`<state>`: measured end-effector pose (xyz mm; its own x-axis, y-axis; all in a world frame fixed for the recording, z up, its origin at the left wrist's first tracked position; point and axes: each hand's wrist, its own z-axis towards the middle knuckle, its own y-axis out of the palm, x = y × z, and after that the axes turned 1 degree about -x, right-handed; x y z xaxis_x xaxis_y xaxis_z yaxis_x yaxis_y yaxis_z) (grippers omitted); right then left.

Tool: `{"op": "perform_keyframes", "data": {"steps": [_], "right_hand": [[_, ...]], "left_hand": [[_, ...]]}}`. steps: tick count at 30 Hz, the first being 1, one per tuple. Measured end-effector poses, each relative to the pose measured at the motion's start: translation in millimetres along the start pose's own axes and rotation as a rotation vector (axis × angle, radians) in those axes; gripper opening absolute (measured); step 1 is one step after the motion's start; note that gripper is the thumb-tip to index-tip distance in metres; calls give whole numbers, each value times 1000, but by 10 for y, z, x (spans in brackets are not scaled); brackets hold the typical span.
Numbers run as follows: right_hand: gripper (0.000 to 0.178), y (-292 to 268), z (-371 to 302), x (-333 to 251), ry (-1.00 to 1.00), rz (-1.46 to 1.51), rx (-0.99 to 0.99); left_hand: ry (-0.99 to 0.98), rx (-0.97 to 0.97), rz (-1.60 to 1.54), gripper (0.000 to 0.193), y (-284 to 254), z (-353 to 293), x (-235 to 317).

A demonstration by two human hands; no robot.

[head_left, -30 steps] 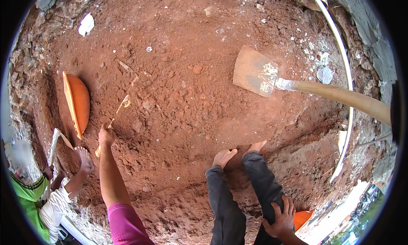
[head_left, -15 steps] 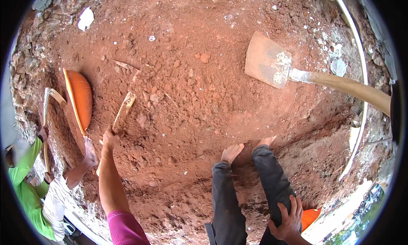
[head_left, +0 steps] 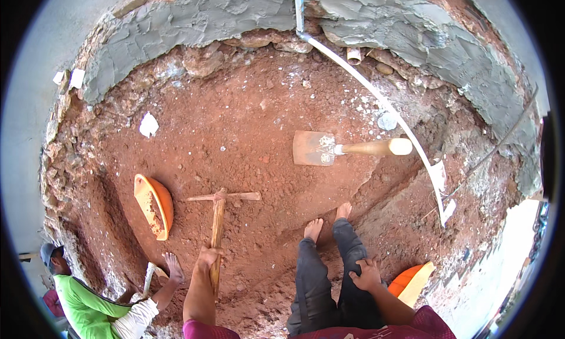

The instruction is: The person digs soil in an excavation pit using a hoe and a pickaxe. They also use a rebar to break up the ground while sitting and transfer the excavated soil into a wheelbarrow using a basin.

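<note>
My left hand (head_left: 209,256) is closed around the wooden handle of a pickaxe (head_left: 218,218), partway down its length. The pickaxe head, coated in reddish soil, points sideways over the loose red earth ahead of me; whether it touches the soil I cannot tell. My right hand (head_left: 367,274) lies on my right knee, over the dark trousers, fingers apart and holding nothing. Left of the pickaxe, an orange basin (head_left: 164,206) with soil inside stands tilted. A second orange basin (head_left: 406,284) shows beside my right forearm.
A shovel (head_left: 315,148) with a wooden handle lies ahead. Behind it, a white pipe (head_left: 376,92) curves down from a grey plastered wall (head_left: 206,15) with stones along its base. A co-worker in green (head_left: 88,304) crouches at lower left with a tool. My bare feet (head_left: 313,229) stand on the soil.
My view has risen, bringing the wall in. The pickaxe, slanted and blurred before, now has its handle nearly straight ahead. The co-worker's tool is lower. My right hand stays on my leg.
</note>
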<state>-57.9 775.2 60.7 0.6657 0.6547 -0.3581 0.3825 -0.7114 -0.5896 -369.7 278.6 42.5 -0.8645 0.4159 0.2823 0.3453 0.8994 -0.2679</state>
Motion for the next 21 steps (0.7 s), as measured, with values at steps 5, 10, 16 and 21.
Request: {"op": "perform_keyframes", "data": {"steps": [5, 10, 16, 21], "right_hand": [[51, -360, -484, -53, 82, 151, 168], [47, -407, -395, -495, 87, 536, 227], [69, -659, -447, -1294, -9, 1099, -306], [73, -793, -554, -1619, 82, 1873, -247]], "left_hand": [[319, 161, 192, 32, 608, -1253, -53], [513, 214, 571, 47, 879, -2491, -85], [661, 251, 1188, 70, 910, -3077, 123], [826, 53, 1186, 64, 1134, -3071, 319]]}}
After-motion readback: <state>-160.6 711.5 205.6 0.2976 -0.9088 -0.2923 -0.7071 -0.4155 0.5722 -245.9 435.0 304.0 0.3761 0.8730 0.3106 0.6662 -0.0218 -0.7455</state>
